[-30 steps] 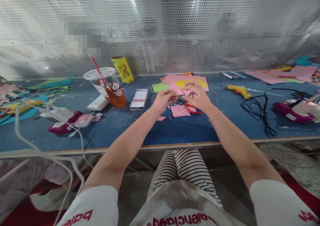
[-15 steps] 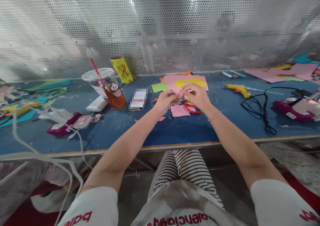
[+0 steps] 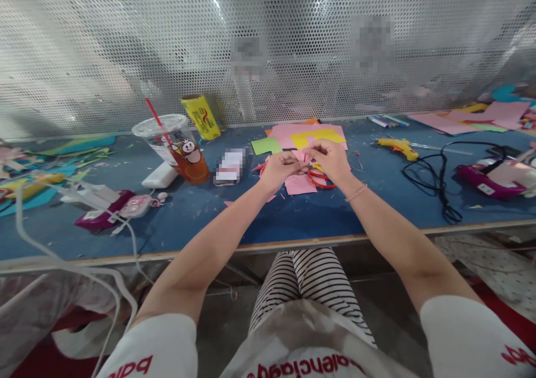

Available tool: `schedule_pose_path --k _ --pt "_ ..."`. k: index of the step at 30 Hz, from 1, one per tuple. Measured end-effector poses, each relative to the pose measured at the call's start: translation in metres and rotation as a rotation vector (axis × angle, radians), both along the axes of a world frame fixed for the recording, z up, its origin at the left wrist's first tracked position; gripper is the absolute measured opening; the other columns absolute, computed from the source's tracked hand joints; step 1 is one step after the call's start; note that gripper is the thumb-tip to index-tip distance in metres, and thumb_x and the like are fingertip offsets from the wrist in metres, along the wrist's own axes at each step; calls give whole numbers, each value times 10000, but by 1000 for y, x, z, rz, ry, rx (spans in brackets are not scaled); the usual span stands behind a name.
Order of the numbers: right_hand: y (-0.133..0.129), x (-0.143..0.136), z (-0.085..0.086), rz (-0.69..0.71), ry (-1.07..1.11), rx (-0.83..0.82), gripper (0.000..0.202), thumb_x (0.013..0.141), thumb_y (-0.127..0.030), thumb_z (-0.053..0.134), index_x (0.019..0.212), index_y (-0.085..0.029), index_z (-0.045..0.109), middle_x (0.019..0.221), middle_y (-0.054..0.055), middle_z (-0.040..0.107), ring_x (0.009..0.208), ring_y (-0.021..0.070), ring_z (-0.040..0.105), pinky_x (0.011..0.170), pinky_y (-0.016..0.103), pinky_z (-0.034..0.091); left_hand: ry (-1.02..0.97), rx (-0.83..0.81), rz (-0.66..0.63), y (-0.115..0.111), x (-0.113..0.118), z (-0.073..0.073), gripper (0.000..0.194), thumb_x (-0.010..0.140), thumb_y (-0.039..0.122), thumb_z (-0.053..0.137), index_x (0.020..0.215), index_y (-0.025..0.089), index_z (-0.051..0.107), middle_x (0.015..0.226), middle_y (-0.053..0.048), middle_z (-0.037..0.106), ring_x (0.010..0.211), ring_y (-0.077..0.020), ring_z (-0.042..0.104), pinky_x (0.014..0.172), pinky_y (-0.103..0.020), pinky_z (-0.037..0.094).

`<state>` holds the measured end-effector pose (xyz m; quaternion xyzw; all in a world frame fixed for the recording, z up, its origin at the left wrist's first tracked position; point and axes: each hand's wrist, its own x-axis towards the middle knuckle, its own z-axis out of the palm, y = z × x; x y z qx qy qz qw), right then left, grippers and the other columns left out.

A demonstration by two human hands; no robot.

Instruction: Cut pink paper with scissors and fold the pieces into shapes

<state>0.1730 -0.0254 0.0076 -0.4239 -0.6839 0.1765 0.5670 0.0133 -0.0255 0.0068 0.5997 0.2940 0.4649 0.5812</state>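
My left hand [image 3: 280,171] and my right hand [image 3: 329,158] meet over the middle of the table. Both pinch a small piece of pink paper [image 3: 300,155], mostly hidden by the fingers. Just below my right hand lie scissors with red handles [image 3: 322,185], their blades covered. A pink paper scrap [image 3: 300,185] rests beside them. Beyond my hands is a stack of pink paper sheets [image 3: 285,136] with a yellow strip [image 3: 312,139] and a green piece [image 3: 266,146] on it or at its edge.
To the left are a phone [image 3: 229,166], a plastic cup of drink [image 3: 190,157], a yellow tube [image 3: 201,118] and a purple power strip [image 3: 104,210] with white cables. On the right, a yellow glue gun [image 3: 397,148] trails a black cord. Perforated metal panel [image 3: 288,48] backs the table.
Both hands stay over the same spot, still pinching the pink paper, with small finger shifts. The whole view has moved slightly.
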Motion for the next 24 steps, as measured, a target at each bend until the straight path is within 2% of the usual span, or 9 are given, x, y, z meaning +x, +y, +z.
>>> schedule_pose_path --k 8,14,18,24 --pt "-1 -4 -1 -39 -20 50 189 731 -363 634 714 -176 654 681 25 641 616 128 562 625 291 445 60 41 42 -3 0 2 156 651 176 690 674 119 547 637 2 622 622 -90 635 730 -272 525" --pt "0 -2 0 -10 -63 37 231 785 -367 554 827 -172 671 803 46 670 690 135 582 668 281 446 15 -29 73 -2 2 2 140 620 146 689 679 102 570 636 -5 628 590 -101 637 691 -277 528" --pt "-1 -5 0 73 -132 -46 203 766 -338 557 799 -160 651 773 37 638 702 137 558 671 275 430 -32 -95 71 2 0 -1 194 590 164 713 742 87 620 671 -24 653 593 -100 636 678 -268 528" --pt "-3 -8 0 97 -27 -196 200 677 -345 644 705 -153 594 640 -10 530 583 96 460 574 248 384 15 -44 82 3 -1 -3 198 599 216 726 716 96 622 649 -25 659 597 -105 640 664 -261 520"
